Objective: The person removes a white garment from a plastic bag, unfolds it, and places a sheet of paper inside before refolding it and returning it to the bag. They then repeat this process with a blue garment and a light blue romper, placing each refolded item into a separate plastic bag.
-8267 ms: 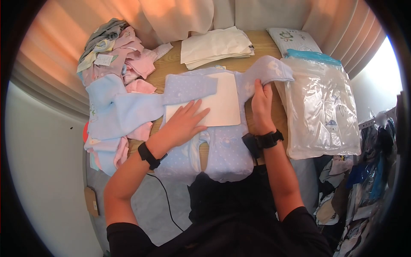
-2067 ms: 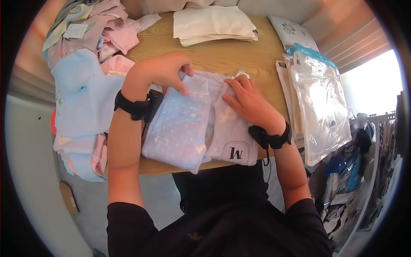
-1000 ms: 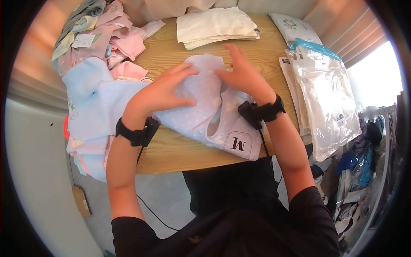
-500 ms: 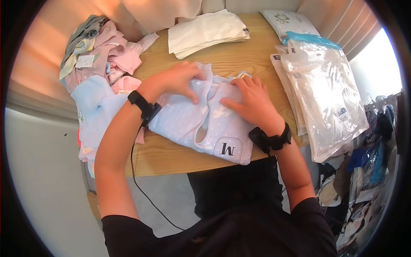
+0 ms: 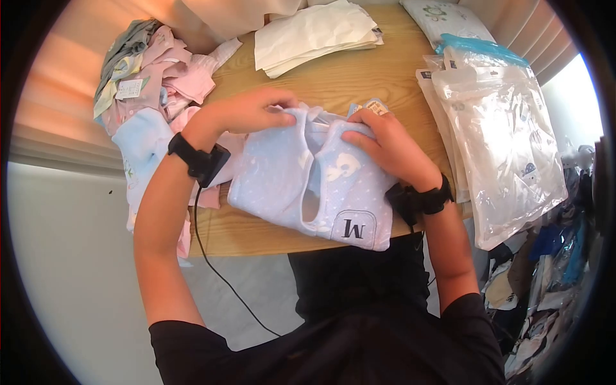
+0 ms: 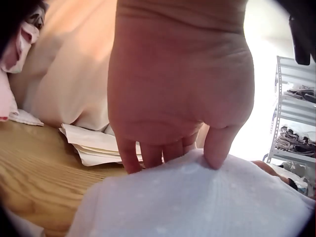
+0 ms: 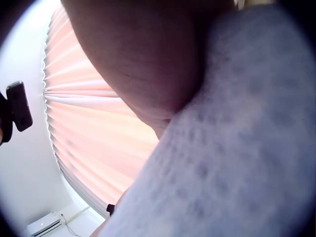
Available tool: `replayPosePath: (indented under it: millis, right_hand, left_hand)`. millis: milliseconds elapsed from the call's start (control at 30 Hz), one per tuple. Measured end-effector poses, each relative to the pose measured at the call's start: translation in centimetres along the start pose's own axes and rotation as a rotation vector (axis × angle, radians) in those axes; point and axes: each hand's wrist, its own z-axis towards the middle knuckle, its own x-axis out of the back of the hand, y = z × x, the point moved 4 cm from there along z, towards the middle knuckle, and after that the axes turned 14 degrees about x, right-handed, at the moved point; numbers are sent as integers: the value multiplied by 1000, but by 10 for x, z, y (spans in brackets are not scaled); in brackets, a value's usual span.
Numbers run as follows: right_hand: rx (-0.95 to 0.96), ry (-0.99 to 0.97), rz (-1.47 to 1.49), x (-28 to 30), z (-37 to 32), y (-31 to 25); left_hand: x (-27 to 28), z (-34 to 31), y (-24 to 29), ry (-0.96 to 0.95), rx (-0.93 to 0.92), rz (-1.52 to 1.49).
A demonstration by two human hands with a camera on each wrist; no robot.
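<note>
A folded pale blue baby garment (image 5: 269, 170) with white dots lies near the table's front edge. A large letter M is printed at its lower right, and a gap runs down its middle. My left hand (image 5: 253, 110) pinches its upper left edge; in the left wrist view the thumb (image 6: 217, 148) is on the near side of the cloth and the fingers go behind it. My right hand (image 5: 401, 151) grips the upper right edge, thumb on top and fingers over the far side. A label (image 5: 375, 107) shows behind that hand. In the right wrist view dotted cloth (image 7: 222, 163) hides the fingertips.
Blue baby clothes (image 5: 144, 138) and a heap of pink and grey clothes (image 5: 186, 80) lie at the left. A paper stack (image 5: 314, 38) sits at the back. Clear plastic bags (image 5: 504, 147) lie at the right, below a white packet (image 5: 449, 19).
The garment, spread with a white card on it at first, is now folded and the card is out of sight. Just now both hands have taken its upper edges.
</note>
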Motion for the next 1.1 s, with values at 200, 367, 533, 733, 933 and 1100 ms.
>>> replayPosePath:
  millis: [200,367,533,733,933,1100]
  right_hand:
    - [-3,-20,19,5,2,3]
    - [3,17,140,4,1,7]
    - [-51,16,165,0,0,11]
    - [-85,-109,62,-3,-2,20]
    - [-151,-239,28,-7,3,8]
    - [116,-101,0,-10,0,18]
  left_hand:
    - [3,-7,4,26,136,-48]
    - [-10,4,2,-107,178,-158]
    - [-35,24,-28,-190,253,-6]
    - [-47,37,-31,-192,363,-113]
    - [-52,22,-13,99,127,12]
    - [-47,-5,-14,287,-208,68]
